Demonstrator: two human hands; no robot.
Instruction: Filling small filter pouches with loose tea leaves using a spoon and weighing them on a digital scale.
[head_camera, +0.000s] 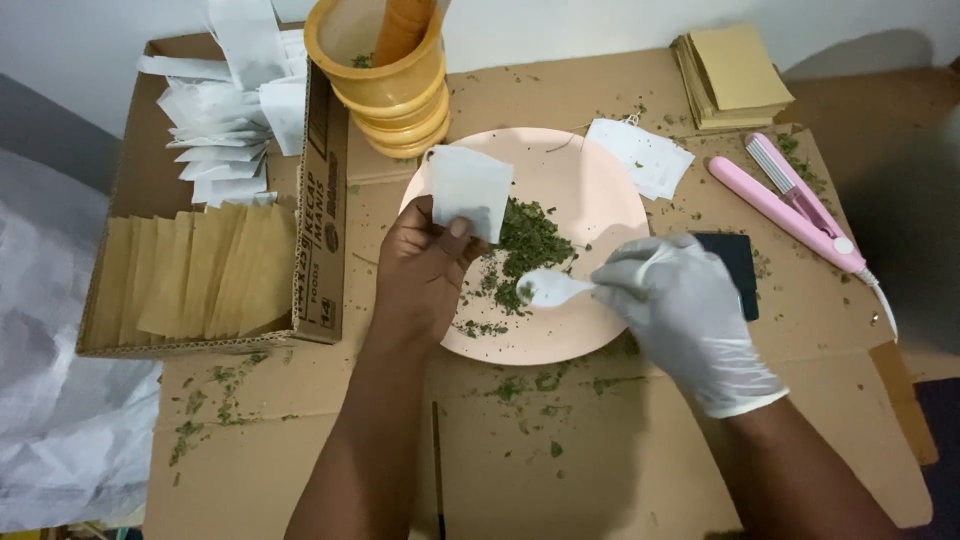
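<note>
Forearms, two, bare, entering from the lower edge over flattened brown cardboard (560, 470) strewn with green flakes.

Left hand (425, 265): bare, fingers closed in a pinch on the lower edge of a small white paper sachet (468, 190), held upright over the left part of the plate.

Right hand (680, 305): in a white glove, fingers closed around the handle of a white plastic spoon (553, 288); spoon bowl points left, at the edge of the herb heap, possibly carrying a few flakes, though blur makes this uncertain.

Pink round plate (590, 180): centre of the cardboard, holding a heap of dried green herb (530, 243) just right of the sachet.

Second white sachet (640, 155): lying flat on the plate's upper right rim.

Yellow mortar with pestle (385, 75): behind the plate, touching its far edge.

Cardboard box (225, 200): left of the plate, holding tan envelopes in front and white sachets behind.

Stack of tan envelopes (733, 75): far right corner.

Pink hand sealer (790, 205): right of the plate, lying diagonally.

Dark flat object (738, 265): just behind the gloved hand, partly hidden.
</note>
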